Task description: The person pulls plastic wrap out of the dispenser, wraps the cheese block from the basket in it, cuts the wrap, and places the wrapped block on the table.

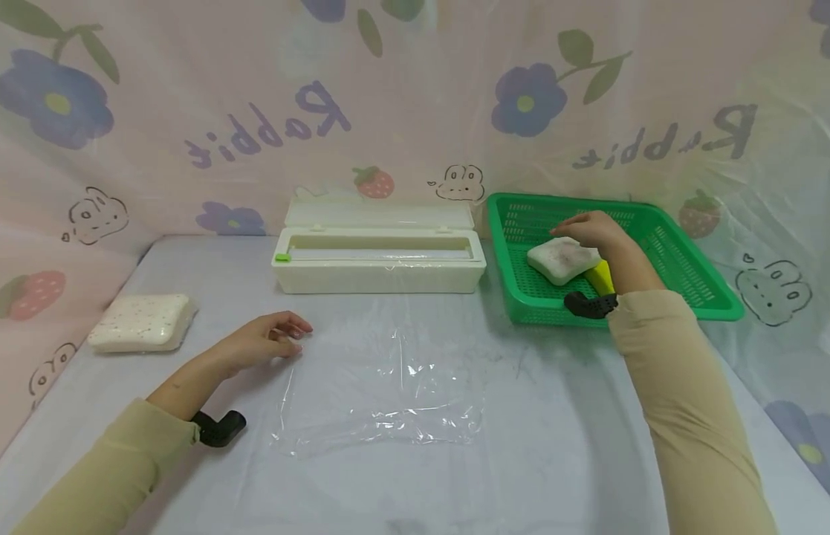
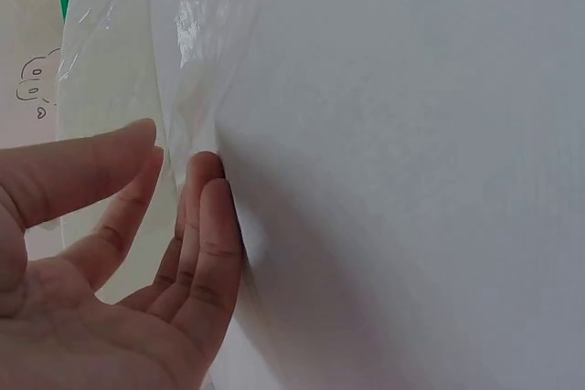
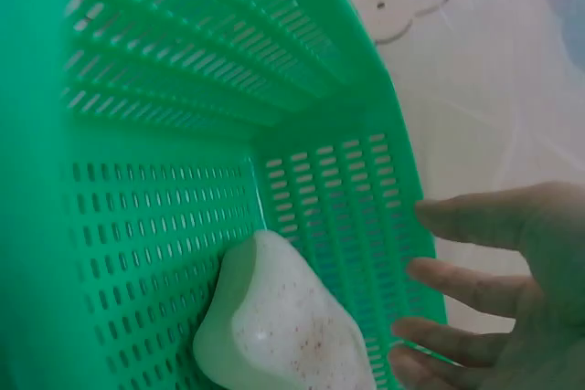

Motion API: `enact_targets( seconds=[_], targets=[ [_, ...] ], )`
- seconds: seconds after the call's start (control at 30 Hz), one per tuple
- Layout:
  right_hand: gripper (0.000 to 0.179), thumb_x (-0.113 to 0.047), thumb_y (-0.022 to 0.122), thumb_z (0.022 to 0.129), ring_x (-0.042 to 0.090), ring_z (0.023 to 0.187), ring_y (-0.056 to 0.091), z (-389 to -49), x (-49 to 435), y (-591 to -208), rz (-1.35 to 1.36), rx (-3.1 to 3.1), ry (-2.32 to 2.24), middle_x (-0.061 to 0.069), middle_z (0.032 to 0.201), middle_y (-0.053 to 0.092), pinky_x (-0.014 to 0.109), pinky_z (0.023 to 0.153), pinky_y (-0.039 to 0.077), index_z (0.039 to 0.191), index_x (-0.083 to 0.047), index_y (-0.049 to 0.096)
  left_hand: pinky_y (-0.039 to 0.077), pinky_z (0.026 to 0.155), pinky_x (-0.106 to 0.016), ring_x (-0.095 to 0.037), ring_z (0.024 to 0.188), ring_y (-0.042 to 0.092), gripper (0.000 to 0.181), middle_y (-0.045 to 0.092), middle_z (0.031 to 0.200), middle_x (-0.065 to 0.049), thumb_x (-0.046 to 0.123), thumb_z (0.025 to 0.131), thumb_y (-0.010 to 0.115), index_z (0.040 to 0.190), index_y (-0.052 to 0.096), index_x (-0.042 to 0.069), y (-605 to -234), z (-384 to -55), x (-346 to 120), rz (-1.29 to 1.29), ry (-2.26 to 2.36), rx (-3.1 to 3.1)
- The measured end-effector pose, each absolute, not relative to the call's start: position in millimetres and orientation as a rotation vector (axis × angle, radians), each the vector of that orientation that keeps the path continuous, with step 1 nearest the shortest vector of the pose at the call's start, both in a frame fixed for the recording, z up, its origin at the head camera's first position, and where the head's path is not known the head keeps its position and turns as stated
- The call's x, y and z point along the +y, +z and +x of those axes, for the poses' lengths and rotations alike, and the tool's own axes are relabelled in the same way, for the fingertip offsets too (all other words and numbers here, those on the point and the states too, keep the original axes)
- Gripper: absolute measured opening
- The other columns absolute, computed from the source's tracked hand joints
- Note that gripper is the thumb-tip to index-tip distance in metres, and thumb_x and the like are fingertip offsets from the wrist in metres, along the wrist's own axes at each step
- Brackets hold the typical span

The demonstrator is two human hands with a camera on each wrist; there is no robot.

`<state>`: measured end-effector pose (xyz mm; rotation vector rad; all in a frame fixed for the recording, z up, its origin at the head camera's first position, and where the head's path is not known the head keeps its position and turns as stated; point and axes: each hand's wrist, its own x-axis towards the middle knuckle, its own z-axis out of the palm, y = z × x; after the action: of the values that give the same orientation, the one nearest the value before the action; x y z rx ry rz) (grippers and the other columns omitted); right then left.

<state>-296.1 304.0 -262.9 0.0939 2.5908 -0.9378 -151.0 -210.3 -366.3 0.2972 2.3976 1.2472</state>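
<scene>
My left hand (image 1: pixel 264 342) hovers by the left edge of a clear sheet of plastic wrap (image 1: pixel 381 394) lying on the table. Its fingers are loosely bent, and the left wrist view shows thumb and fingers apart with nothing pinched. Over a green basket (image 1: pixel 715 301) is my right hand (image 1: pixel 605 241), above a white speckled block (image 1: pixel 558 260). In the right wrist view the fingers of the right hand (image 3: pixel 498 289) are spread, clear of the block (image 3: pixel 297 335). A yellow thing (image 1: pixel 598 276) in the basket is partly hidden by the wrist.
At the back centre stands a white plastic wrap dispenser (image 1: pixel 381 279), lid raised, with a green slider (image 1: pixel 282 258) at its left. A white speckled block in clear film (image 1: pixel 140 323) lies at the left. A patterned curtain (image 1: pixel 415 96) closes off the back.
</scene>
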Motion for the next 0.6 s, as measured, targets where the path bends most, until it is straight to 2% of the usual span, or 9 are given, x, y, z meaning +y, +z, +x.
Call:
enact_targets(
  seconds=[0.2,0.37,0.5,0.6],
  targets=[
    [0.078,-0.041,0.050,0.096,0.056,0.138,0.008,-300,314,-267,0.151,2.558,-0.758,0.034,0.154,0.000,0.066,0.110,0.018,0.152,0.000,0.014,0.043,0.081,-0.030,-0.026,0.104,0.054,0.041,0.056,0.118,-0.020,0.004,0.087,0.060,0.127,0.053,0.000,-367,-149,-211,0.304,1.245,2.397],
    [0.082,-0.038,0.048,0.097,0.056,0.138,0.002,-302,322,-270,0.182,2.500,-0.718,0.035,0.153,-0.006,0.065,0.111,0.015,0.150,0.006,0.003,0.043,0.081,-0.029,-0.022,0.099,0.051,0.043,0.054,0.112,-0.014,0.006,0.086,0.060,0.129,0.053,0.003,-368,-150,-208,0.280,1.244,2.385],
    [0.087,-0.036,0.050,0.095,0.056,0.137,0.007,-304,325,-273,0.207,2.524,-0.630,0.040,0.150,-0.003,0.063,0.111,0.020,0.146,0.016,0.000,0.042,0.078,-0.027,-0.021,0.095,0.049,0.043,0.051,0.107,-0.012,0.002,0.086,0.059,0.128,0.052,0.003,-373,-151,-208,0.274,1.255,2.386],
    [0.088,-0.033,0.054,0.092,0.056,0.133,0.017,-306,323,-274,0.240,2.573,-0.585,0.042,0.147,0.007,0.060,0.110,0.026,0.143,0.021,0.005,0.043,0.075,-0.025,-0.020,0.093,0.049,0.045,0.051,0.105,-0.011,0.000,0.085,0.059,0.129,0.052,0.002,-375,-152,-210,0.269,1.260,2.392]
  ],
)
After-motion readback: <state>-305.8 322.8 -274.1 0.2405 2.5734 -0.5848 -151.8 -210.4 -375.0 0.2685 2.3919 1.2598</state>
